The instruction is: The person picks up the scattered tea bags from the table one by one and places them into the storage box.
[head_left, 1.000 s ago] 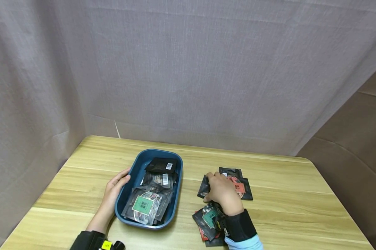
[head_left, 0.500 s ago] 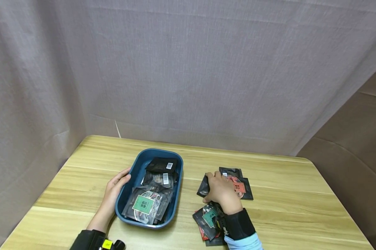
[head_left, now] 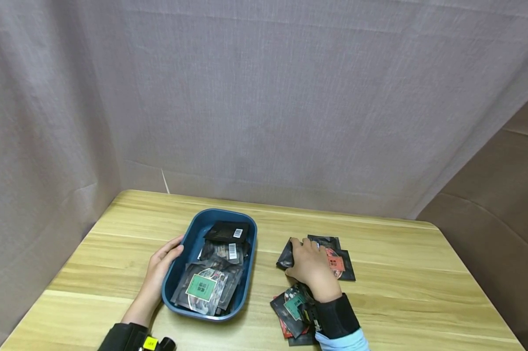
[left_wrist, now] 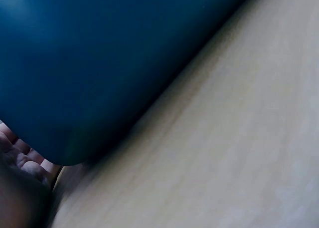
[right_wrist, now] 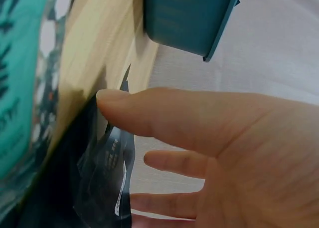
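A blue plastic bin [head_left: 165, 287] holds several black sachets [head_left: 201, 287], the top one with a green label. My left hand [head_left: 160, 263] rests against the bin's left wall; in the left wrist view its fingers show only partly, beside the bin's lower corner. My right hand [head_left: 309, 263] pinches the near edge of a black sachet [head_left: 284, 256] at the table's right, with the thumb on one side and fingers on the other in the right wrist view. That sachet [right_wrist: 107, 173] is tilted up. Beneath the right wrist lies a green-labelled sachet [head_left: 290, 307] over others.
A red-labelled sachet [head_left: 336, 263] and another black one [head_left: 327, 241] lie just right of the right hand. The wooden table [head_left: 404, 292] extends to both sides, with grey cloth [head_left: 264, 107] hanging behind its back edge.
The right hand's fingers have moved a little up and closer in, and the sachet's left edge has lifted and bent. The left hand and the bin stay where they were.
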`<state>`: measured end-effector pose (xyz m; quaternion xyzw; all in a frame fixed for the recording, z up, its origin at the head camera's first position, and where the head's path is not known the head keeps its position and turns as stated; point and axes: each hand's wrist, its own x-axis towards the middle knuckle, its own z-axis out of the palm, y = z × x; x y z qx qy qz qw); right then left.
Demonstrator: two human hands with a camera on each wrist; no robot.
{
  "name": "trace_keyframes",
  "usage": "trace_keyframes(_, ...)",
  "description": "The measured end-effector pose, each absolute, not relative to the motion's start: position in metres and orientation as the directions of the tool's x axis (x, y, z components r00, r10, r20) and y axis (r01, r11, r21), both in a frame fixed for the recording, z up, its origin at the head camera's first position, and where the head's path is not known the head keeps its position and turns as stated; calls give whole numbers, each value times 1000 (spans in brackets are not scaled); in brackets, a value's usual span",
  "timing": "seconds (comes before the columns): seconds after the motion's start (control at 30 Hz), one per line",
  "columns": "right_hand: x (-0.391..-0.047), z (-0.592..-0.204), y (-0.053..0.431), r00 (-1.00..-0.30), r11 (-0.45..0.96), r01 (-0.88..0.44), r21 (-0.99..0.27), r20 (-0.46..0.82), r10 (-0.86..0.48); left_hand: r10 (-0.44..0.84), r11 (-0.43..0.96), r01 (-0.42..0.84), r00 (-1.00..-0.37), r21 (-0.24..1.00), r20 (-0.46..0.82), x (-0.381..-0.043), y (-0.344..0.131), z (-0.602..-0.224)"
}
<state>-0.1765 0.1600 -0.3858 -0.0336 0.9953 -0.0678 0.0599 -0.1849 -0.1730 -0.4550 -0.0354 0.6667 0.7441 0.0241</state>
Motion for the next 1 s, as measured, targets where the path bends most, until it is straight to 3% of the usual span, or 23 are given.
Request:
trace_keyframes(0.2,-175,-382,157,-995,988,-81,-134,-54,-89,-17,-114,-71,-997,991,-74,-185,-172,-456)
trace_keyframes(0.43,-167,-367,148,-982,977,-160,-141,121,-144,4,-98,-65,-998,993,-65,-185,-175,-456)
trace_keyframes(0.77,-148,-344,129,-905,947,-301,-116,349,-245,9,-97,-75,-997,992,-75,-185,-174,-457)
trace_keyframes(1.0,-140,-342,109,-867,923,-372,-97,391,-308,12,-101,-74,-997,992,-73,-185,-175,-457)
